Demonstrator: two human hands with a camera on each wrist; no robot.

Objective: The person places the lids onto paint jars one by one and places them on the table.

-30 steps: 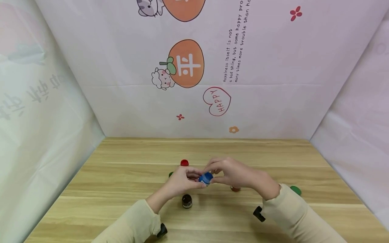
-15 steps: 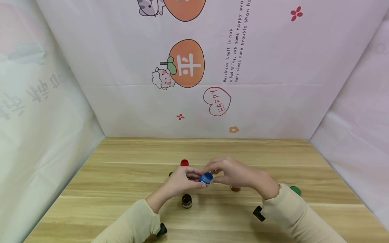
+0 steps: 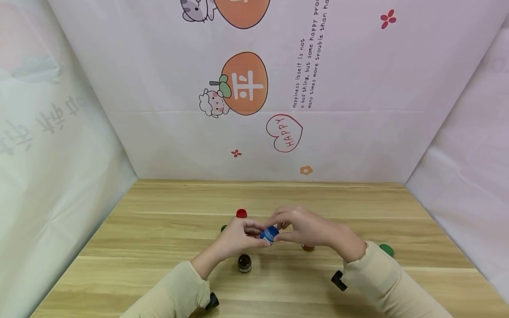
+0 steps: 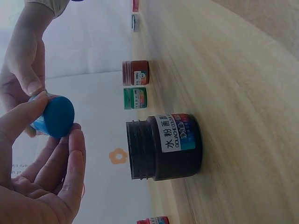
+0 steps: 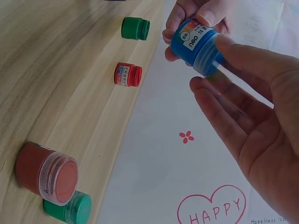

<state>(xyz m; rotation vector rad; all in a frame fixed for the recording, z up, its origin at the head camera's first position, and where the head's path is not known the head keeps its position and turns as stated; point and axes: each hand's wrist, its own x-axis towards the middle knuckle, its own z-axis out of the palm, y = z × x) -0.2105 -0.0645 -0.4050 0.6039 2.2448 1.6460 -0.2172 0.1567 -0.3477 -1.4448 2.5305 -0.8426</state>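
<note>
A blue paint jar point(image 3: 269, 234) with a clear ridged lid is held tilted above the wooden table point(image 3: 179, 198). My left hand point(image 3: 237, 238) grips its body, thumb on one side and fingertips on the other. At the lid end, my right hand point(image 3: 304, 225) pinches the clear lid point(image 5: 205, 57) between thumb and fingers. The jar's label faces the right wrist view, while its blue base shows in the left wrist view. On the table, nearest my left hand, stands an uncovered black paint jar point(image 4: 163, 148).
Beyond my left hand are a red jar point(image 5: 127, 74) and a green jar point(image 5: 135, 28), both uncovered. Under my right hand stands a brown-orange jar point(image 5: 46, 172) with a lid, beside a lighter green jar point(image 5: 70, 207). A green round thing point(image 3: 386, 250) lies by the right sleeve.
Both hands and the blue paint jar stay in nearly the same place. The right thumb and fingers have shifted slightly at the lid.
</note>
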